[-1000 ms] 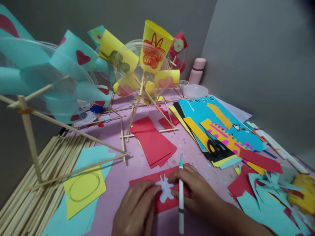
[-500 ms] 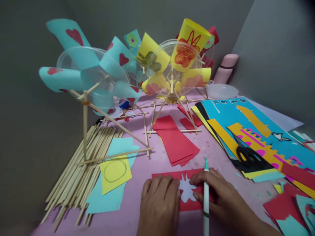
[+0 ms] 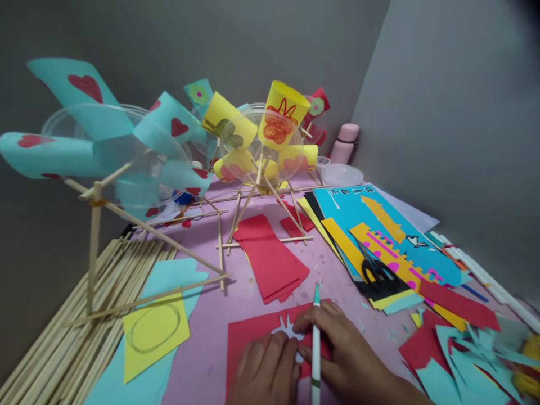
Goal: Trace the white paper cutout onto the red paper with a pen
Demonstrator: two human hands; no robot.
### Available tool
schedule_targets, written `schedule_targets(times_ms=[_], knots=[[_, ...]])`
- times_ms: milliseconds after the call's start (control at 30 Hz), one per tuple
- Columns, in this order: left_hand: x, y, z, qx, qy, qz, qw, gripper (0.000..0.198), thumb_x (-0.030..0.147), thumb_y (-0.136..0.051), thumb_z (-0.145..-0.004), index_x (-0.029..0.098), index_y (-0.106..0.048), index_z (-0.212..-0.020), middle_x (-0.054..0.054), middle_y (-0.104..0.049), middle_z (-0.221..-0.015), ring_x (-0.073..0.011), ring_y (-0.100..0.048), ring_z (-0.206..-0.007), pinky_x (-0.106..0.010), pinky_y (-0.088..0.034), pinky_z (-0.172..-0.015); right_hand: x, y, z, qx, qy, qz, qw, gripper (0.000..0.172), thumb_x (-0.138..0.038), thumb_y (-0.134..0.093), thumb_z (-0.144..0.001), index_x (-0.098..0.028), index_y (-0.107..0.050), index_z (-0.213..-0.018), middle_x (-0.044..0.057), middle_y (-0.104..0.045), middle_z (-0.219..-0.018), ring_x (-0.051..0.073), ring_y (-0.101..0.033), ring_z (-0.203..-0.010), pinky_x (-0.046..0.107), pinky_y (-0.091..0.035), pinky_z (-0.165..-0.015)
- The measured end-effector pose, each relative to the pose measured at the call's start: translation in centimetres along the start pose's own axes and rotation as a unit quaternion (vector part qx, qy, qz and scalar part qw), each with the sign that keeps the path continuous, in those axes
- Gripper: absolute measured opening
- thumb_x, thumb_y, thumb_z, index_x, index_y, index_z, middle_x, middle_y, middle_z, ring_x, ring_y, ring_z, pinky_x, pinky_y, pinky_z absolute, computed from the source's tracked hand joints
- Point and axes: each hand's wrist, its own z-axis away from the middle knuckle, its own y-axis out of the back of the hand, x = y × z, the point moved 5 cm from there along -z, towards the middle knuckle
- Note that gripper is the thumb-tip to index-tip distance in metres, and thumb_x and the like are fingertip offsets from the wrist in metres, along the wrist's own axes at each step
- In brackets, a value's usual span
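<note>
A red paper sheet (image 3: 248, 338) with a star-shaped cut-out hole (image 3: 286, 330) lies on the pink table at the bottom centre. My left hand (image 3: 265, 371) lies on the sheet just left of the hole, fingers together and pressed down. My right hand (image 3: 337, 351) rests on the sheet right of the hole, fingers curled round a white pen with a green tip (image 3: 316, 343) that points away from me.
A stack of red paper strips (image 3: 270, 261) lies beyond the sheet. Black scissors (image 3: 377, 270) rest on coloured paper sheets at right. Two stick-and-cup windmill models, blue (image 3: 126, 163) and yellow (image 3: 261, 140), stand behind. Wooden sticks (image 3: 63, 343) and a yellow paper (image 3: 154, 332) lie at left. Paper scraps (image 3: 459, 349) lie at right.
The view has swung about: right half a second ago, now back left and tilted upward. Both hands have stayed on the red sheet, the pen still in my right hand.
</note>
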Motion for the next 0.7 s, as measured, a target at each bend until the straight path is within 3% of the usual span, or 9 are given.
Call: schedule_targets(times_ms=[167,367,700], knots=[[0.13,-0.71,0.46,-0.018,-0.046,-0.042,0.998,0.03,0.018,-0.034,-0.096,0.011,-0.061,-0.108,-0.009,-0.073,-0.095,-0.0219,-0.07,-0.079,-0.033,-0.056,-0.067,-0.04,-0.02,0.13,-0.004,-0.011,-0.001,1.0,0.022,-0.005,-0.059,-0.071,-0.018,-0.056,-0.088,0.005,-0.062,-0.088,0.023,-0.053,-0.085,0.036,-0.04,-0.074],[0.08,-0.77,0.46,-0.02,-0.036,-0.054,0.998,0.031,0.015,-0.033,-0.094,0.011,-0.062,-0.106,-0.013,-0.073,-0.094,-0.0229,-0.072,-0.076,-0.032,-0.059,-0.063,-0.01,0.06,0.11,-0.003,-0.012,-0.007,1.0,0.018,-0.009,-0.06,-0.075,-0.019,-0.056,-0.089,0.005,-0.062,-0.089,0.023,-0.053,-0.087,0.036,-0.04,-0.075],[-0.67,-0.93,0.17,-0.056,-0.026,-0.023,0.998,0.027,0.018,-0.042,-0.09,0.014,-0.06,-0.109,-0.019,-0.069,-0.107,-0.0257,-0.07,-0.089,-0.035,-0.06,-0.07,-0.24,0.15,-0.02,-0.002,-0.022,0.007,1.0,0.02,-0.006,-0.059,-0.073,-0.018,-0.057,-0.087,0.005,-0.064,-0.088,0.022,-0.053,-0.086,0.035,-0.039,-0.076]])
